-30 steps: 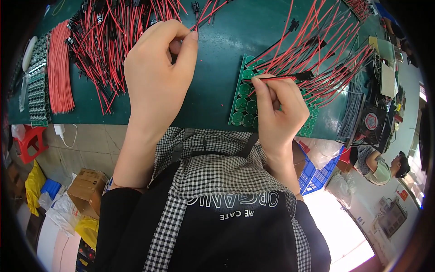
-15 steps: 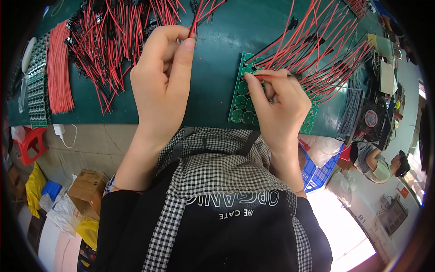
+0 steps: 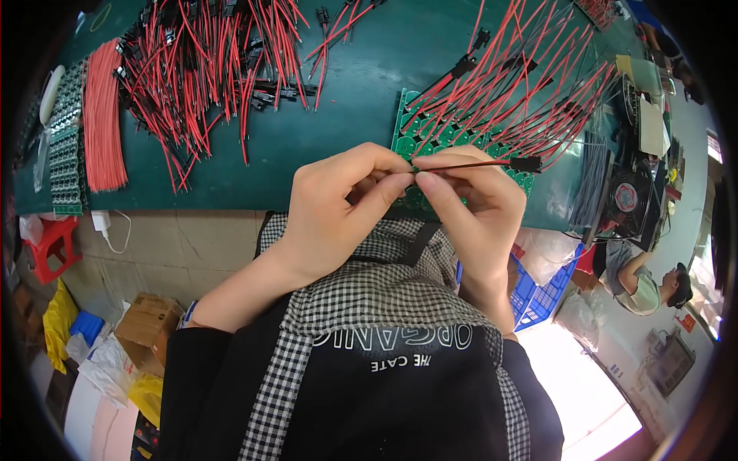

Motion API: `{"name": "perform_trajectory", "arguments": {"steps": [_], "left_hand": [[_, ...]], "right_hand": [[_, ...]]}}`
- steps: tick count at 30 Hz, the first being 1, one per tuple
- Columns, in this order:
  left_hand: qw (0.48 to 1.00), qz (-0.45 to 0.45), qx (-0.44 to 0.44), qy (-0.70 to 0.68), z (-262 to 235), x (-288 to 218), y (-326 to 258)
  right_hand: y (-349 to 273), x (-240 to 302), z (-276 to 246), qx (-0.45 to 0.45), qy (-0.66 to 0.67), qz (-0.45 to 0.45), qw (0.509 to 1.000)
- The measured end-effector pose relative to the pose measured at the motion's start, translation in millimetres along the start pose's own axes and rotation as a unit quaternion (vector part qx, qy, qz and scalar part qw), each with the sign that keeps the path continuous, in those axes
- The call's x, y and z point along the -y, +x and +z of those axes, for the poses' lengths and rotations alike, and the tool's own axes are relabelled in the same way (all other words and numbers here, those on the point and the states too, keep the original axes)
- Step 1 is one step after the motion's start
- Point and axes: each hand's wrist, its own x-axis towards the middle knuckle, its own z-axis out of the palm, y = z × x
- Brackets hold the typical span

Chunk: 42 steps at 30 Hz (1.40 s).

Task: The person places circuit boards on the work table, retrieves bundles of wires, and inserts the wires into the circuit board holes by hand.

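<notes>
My right hand (image 3: 478, 203) pinches a red-and-black wire lead (image 3: 469, 164), whose black connector (image 3: 526, 164) sticks out to the right past the knuckles. Closed at the fingertips, my left hand (image 3: 342, 201) meets the right one at the lead's other end. The wire tips are hidden between the fingers. Both hands are over the near edge of a green circuit-board panel (image 3: 406, 127) with rows of round boards. Many red and black leads (image 3: 530, 100) with black connectors fan out from that panel to the right.
A big heap of connector leads (image 3: 207, 69) covers the back left of the green table (image 3: 338, 115), beside a bundle of red wires (image 3: 102, 123) and more circuit boards (image 3: 68, 138). Grey wires (image 3: 590, 180) and a black fan (image 3: 632, 201) are at the right. Another person (image 3: 649, 284) is far right.
My left hand has come from the leads at the back, right and nearer, to meet my right hand. My right hand has moved slightly nearer with its lead; loose leads stay behind.
</notes>
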Motion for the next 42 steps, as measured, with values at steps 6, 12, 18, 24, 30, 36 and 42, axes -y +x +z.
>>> {"name": "perform_trajectory", "arguments": {"steps": [6, 12, 18, 24, 30, 36, 42], "left_hand": [[0.972, -0.188, 0.076, -0.117, -2.8, -9.2, 3.9], [0.944, 0.058, -0.048, 0.321, -16.7, -11.1, 26.0], [0.804, 0.115, -0.135, 0.568, -28.1, 8.0, 61.8], [0.827, 0.056, -0.133, 0.543, -28.8, 9.5, 60.7], [0.871, 0.045, -0.161, 0.462, -30.1, 5.7, 59.1], [0.907, 0.037, -0.164, 0.385, -34.7, -2.5, 54.2], [0.955, -0.003, -0.160, 0.251, -34.1, -2.9, 49.1]], "right_hand": [[-6.8, -7.4, -10.4, 0.015, -0.007, 0.043, 0.999], [-3.6, -22.4, -6.4, -0.141, -0.084, -0.033, 0.986], [4.9, -39.8, 6.8, -0.188, -0.155, -0.075, 0.967], [5.4, -39.8, 6.5, -0.183, -0.175, -0.070, 0.965], [5.9, -36.8, 7.8, -0.185, -0.174, -0.054, 0.966], [4.9, -36.4, 10.3, -0.196, -0.163, -0.045, 0.966], [5.6, -34.5, 11.8, -0.196, -0.153, -0.040, 0.968]]}}
